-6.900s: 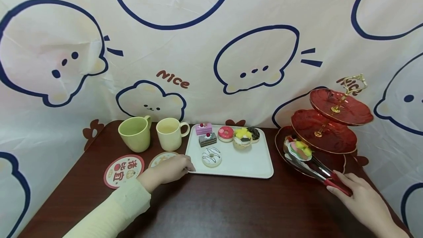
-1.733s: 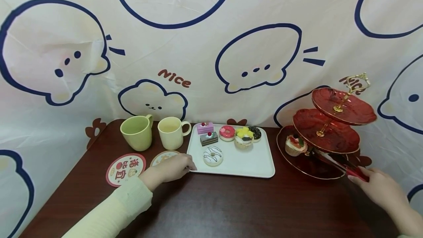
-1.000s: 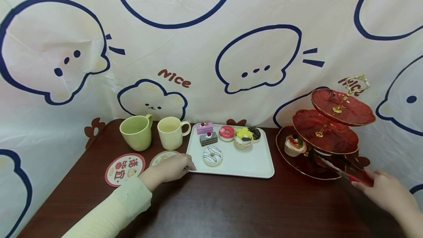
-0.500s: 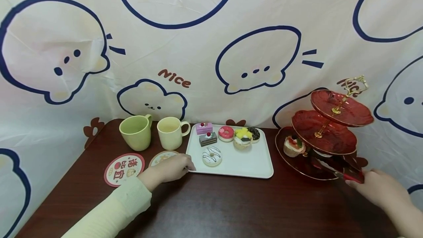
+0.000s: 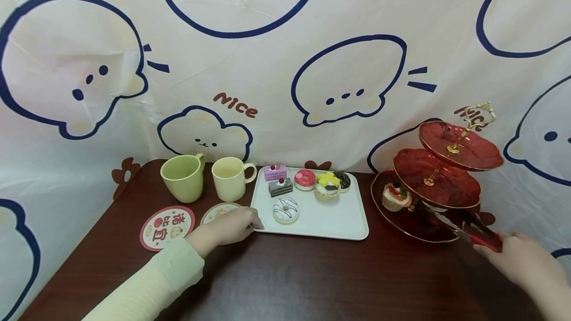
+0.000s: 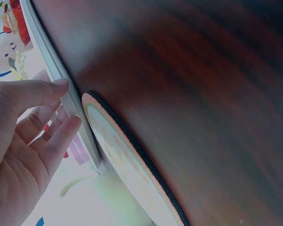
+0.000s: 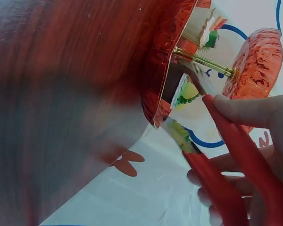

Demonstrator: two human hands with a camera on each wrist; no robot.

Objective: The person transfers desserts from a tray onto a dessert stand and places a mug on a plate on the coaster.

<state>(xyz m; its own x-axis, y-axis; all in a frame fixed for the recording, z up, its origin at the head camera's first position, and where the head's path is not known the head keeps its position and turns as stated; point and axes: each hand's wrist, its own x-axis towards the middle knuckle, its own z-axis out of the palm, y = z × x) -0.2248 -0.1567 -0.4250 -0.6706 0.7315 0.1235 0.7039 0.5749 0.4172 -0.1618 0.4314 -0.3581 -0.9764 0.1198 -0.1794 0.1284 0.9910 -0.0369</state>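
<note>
My left hand (image 5: 235, 225) pinches the near left corner of the white tray (image 5: 321, 227); in the left wrist view thumb and fingers (image 6: 61, 136) lie on its rim. My right hand (image 5: 522, 261) grips red-handled metal tongs (image 7: 236, 155), which reach over the bottom tier of the red three-tier stand (image 5: 419, 234). The tongs' arms are spread. Between them in the right wrist view sits a toy dessert with yellow and green topping (image 7: 188, 92), mostly hidden under the middle tier in the head view. A toy cupcake (image 5: 396, 197) stands on the bottom tier's left side.
The tray bears toy cakes (image 5: 280, 187), donuts (image 5: 286, 210) and a fruit cupcake (image 5: 327, 190). A green mug (image 5: 183, 180) and a cream mug (image 5: 228, 182) stand left of it. Two round coasters (image 5: 167, 228) lie before them. A printed cloth (image 5: 267, 73) hangs behind the table.
Earlier the tongs held the fruit-topped dessert at the bottom tier's front left. Since then the right hand has moved right, with the dessert now under the middle tier. The left hand stays.
</note>
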